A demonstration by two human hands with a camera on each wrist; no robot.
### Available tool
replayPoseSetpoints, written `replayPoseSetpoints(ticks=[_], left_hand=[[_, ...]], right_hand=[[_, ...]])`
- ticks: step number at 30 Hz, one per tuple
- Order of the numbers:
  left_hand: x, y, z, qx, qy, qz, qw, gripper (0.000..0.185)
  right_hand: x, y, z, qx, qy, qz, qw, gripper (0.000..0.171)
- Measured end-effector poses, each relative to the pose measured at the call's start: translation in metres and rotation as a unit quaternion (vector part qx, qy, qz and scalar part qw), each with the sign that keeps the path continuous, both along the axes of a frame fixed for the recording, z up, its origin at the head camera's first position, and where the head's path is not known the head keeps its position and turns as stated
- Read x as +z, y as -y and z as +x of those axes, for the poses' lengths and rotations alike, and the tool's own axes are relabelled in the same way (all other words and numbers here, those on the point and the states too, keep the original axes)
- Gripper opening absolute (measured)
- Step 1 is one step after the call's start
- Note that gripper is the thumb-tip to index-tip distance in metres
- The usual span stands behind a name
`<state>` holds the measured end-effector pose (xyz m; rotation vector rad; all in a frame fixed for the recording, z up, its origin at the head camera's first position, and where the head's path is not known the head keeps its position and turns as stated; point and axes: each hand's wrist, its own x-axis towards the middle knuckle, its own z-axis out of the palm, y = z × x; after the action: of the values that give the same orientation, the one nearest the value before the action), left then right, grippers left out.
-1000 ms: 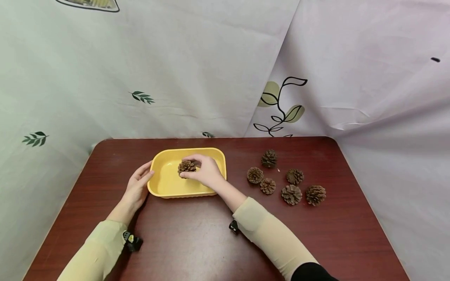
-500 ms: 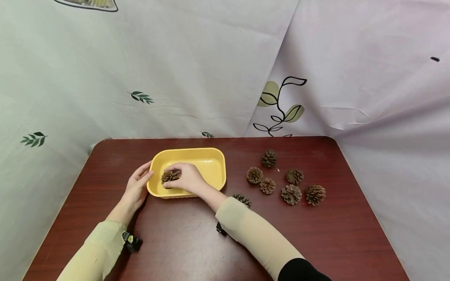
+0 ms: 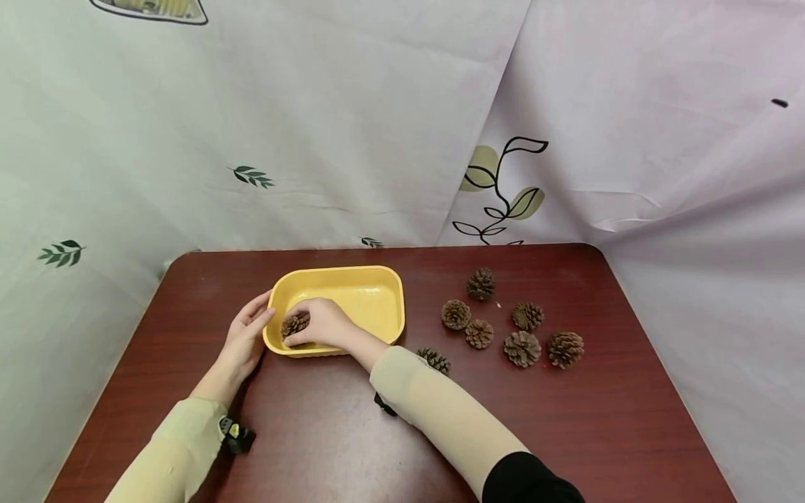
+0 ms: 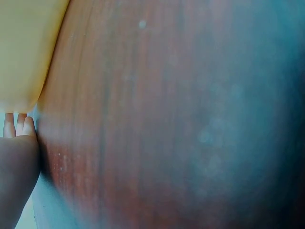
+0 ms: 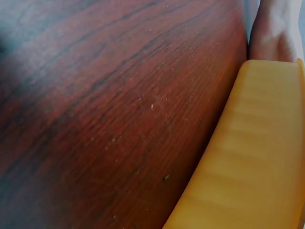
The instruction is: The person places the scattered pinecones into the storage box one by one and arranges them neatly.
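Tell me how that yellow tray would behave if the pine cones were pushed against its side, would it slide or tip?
The yellow tray looks thin and light, so it would probably slide on the smooth table rather than tip, being low and wide. The left hand rests against its end, likely steadying it. The pine cone held by the right hand adds little weight.

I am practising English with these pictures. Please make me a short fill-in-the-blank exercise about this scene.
1. The right hand holds a pine cone inside the ____ tray.
2. The left hand touches the tray's ____ side.
3. The table top is dark ____ wood.

Missing words: yellow; left; red
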<state>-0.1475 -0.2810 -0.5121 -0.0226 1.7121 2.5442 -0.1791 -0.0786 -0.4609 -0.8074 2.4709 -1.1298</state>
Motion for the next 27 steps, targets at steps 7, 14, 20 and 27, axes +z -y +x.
replayPoseSetpoints(ticks=[7, 14, 20, 27], left_hand=[[-0.0017, -0.0009, 0.0017, 0.003, -0.007, -0.005, 1.0000, 0.036], [-0.0020, -0.0005, 0.0024, 0.004, -0.010, -0.010, 0.9999, 0.036], [-0.0019, -0.0016, 0.0018, 0.010, -0.007, -0.011, 0.9999, 0.035], [-0.0009, -0.0012, 0.0014, 0.010, -0.008, -0.017, 0.9998, 0.035]], right_hand=[[-0.0031, 0.0055, -0.0014, 0.036, -0.016, 0.020, 0.999, 0.040], [-0.0045, 0.0082, -0.0015, 0.054, -0.022, 0.041, 0.997, 0.039], [-0.0067, 0.0075, -0.0035, 0.063, -0.015, 0.037, 0.997, 0.040], [-0.0056, 0.0063, -0.0045, 0.075, -0.016, 0.028, 0.997, 0.041]])
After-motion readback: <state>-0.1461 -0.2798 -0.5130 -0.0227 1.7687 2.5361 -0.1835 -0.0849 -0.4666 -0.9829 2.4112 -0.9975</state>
